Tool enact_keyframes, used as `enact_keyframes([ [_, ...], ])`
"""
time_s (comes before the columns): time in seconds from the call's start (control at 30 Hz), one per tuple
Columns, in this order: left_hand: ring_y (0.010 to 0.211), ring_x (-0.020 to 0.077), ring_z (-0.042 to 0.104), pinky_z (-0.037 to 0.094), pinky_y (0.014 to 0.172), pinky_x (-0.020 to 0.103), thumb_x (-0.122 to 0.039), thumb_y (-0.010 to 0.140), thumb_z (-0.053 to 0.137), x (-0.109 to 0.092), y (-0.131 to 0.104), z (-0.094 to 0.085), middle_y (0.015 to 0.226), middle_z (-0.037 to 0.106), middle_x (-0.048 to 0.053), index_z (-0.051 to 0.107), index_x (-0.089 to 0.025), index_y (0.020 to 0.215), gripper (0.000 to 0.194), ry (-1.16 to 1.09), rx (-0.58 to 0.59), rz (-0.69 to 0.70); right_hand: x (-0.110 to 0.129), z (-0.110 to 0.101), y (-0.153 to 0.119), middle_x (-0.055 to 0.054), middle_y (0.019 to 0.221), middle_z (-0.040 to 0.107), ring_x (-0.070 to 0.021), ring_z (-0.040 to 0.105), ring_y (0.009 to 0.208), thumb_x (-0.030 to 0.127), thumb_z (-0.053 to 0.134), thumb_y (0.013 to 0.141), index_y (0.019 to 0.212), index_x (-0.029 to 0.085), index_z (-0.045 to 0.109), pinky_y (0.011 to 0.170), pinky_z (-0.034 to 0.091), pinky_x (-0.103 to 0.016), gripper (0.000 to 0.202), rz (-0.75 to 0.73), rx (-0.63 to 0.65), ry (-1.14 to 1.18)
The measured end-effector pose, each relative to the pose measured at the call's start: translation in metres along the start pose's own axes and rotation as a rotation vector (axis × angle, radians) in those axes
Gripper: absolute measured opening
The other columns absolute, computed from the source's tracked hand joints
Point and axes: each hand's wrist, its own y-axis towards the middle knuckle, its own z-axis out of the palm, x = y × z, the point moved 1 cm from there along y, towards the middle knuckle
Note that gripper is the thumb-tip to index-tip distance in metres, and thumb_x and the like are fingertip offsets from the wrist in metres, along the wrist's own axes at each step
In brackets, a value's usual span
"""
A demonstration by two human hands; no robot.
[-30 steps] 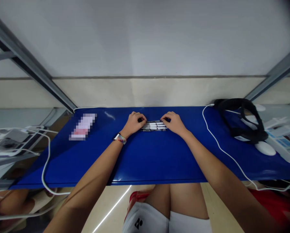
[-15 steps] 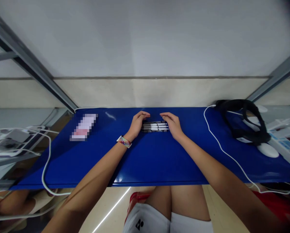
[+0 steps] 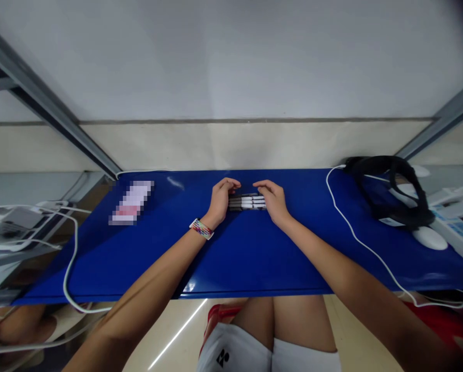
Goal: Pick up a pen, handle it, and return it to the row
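A row of several pens (image 3: 251, 202) with white middles and dark ends lies side by side on the blue tabletop (image 3: 250, 253). At its left end my left hand (image 3: 220, 199) stands on edge with the palm inward, fingers stretched forward past the far side of the pens. My right hand (image 3: 274, 200) mirrors it at the right end, thumb and fingers also reaching forward. Both palms are up against the pen ends and hide the tips. No fingers are wrapped around the pens. A multicoloured woven band (image 3: 202, 229) circles my left wrist.
A blurred-out pale and pink item (image 3: 132, 202) lies on the left. At the right sit a black head strap (image 3: 394, 191), a white rounded device (image 3: 430, 238) and a white cable (image 3: 355, 232). Another white cable (image 3: 70, 263) hangs over the left edge. Metal posts (image 3: 61, 103) frame the table.
My hands have drawn slightly closer together; the right one has come inward and now covers more of the pens' right ends. The view has shifted a little.
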Motion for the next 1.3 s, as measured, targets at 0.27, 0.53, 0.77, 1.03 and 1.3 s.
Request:
enact_keyframes([
  [0.27,0.097,0.0225,0.069,0.056,0.091,0.036,-0.025,0.086,0.051,0.000,0.001,-0.003,0.097,0.075,0.008,0.071,-0.020,0.084,0.020,0.009,0.004,-0.009,0.004,-0.002,-0.001,-0.006,0.106,0.080,-0.0284,0.073,0.106,0.023,0.058,0.089,0.091,0.027,0.080,0.101,0.055,-0.047,0.022,-0.089,0.058,-0.093],
  [0.53,0.097,0.0221,0.069,0.057,0.090,0.037,-0.027,0.085,0.053,0.004,0.011,-0.016,0.098,0.075,0.008,0.072,-0.020,0.087,0.020,0.059,0.002,0.019,0.024,-0.010,-0.006,-0.004,0.112,0.080,-0.0303,0.065,0.129,0.011,0.058,0.088,0.078,0.028,0.078,0.114,0.049,-0.055,0.028,-0.438,0.320,-0.194],
  [0.77,0.092,0.0210,0.068,0.056,0.087,0.035,-0.028,0.086,0.055,0.008,0.013,-0.019,0.094,0.074,0.007,0.072,-0.020,0.085,0.019,0.062,0.005,0.035,0.032,-0.015,-0.011,-0.007,0.120,0.076,-0.0327,0.059,0.134,0.008,0.063,0.086,0.086,0.029,0.080,0.113,0.050,-0.059,0.026,-0.601,0.500,-0.367],
  [1.03,0.093,0.0209,0.069,0.056,0.087,0.035,-0.028,0.089,0.054,0.006,0.012,-0.019,0.096,0.075,0.007,0.072,-0.019,0.087,0.020,0.085,0.009,0.039,0.033,-0.015,-0.010,-0.006,0.127,0.074,-0.0331,0.054,0.140,0.012,0.072,0.085,0.086,0.030,0.080,0.118,0.048,-0.059,0.020,-0.598,0.588,-0.417],
  [1.3,0.093,0.0216,0.069,0.055,0.087,0.036,-0.025,0.089,0.055,0.007,0.012,-0.018,0.094,0.074,0.006,0.073,-0.020,0.086,0.019,0.076,0.018,0.057,0.029,-0.018,-0.010,-0.006,0.134,0.071,-0.0356,0.049,0.146,0.022,0.085,0.082,0.081,0.029,0.077,0.120,0.044,-0.061,0.011,-0.587,0.633,-0.471],
])
